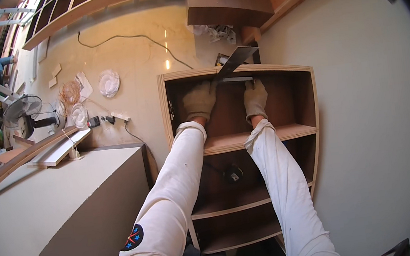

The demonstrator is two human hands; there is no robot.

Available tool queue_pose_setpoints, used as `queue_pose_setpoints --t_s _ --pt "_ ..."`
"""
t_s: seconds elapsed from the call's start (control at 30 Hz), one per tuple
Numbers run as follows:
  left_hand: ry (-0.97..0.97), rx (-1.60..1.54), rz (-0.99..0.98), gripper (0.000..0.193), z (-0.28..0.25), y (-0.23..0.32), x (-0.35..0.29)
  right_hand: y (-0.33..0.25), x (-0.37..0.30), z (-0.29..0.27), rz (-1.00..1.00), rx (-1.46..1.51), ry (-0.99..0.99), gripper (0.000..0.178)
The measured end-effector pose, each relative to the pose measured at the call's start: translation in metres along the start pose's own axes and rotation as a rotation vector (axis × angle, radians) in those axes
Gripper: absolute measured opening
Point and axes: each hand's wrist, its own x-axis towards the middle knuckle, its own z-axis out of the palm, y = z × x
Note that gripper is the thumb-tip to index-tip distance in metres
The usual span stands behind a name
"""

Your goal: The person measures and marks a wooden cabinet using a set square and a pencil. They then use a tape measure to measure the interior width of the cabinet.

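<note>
Both my hands wear beige work gloves and reach into the top compartment of a wooden shelf unit (247, 140) with dark inner faces. My left hand (199, 101) is closed at the corner of a metal carpenter's square (234, 63). One arm of the square sticks out over the unit's far edge, and the other runs inside along the back toward my right hand. Beyond that arm's end, my right hand (255, 98) is closed with its fingertips pinched; a small thing seems to be between them, too small to name.
A black round object (232, 173) lies in the middle compartment. Left stands a pale box-like cabinet (68, 183) with a white board on top. Cables, a power strip (120, 117), a fan (24, 117) and ladders lie farther left. A brown cabinet (227, 0) stands beyond; a wall (366, 108) borders the right.
</note>
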Motion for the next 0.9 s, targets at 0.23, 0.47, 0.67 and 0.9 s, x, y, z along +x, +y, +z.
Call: queue_pose_setpoints --t_s 0.23,0.47,0.67,0.9 --pt "-0.001 0.034 0.012 0.044 0.000 0.006 0.001 0.010 0.006 0.005 0.032 -0.055 0.015 0.031" --pt "-0.030 0.085 -0.013 0.045 -0.003 0.009 0.003 -0.019 -0.015 -0.002 0.181 0.060 0.147 0.028" --pt "0.016 0.000 0.033 0.047 0.000 0.006 0.006 -0.007 -0.025 0.012 0.190 0.347 -0.141 0.031" --pt "-0.128 0.013 -0.013 0.048 -0.007 0.011 0.004 0.001 -0.007 0.044 0.160 0.362 -0.105 0.033"
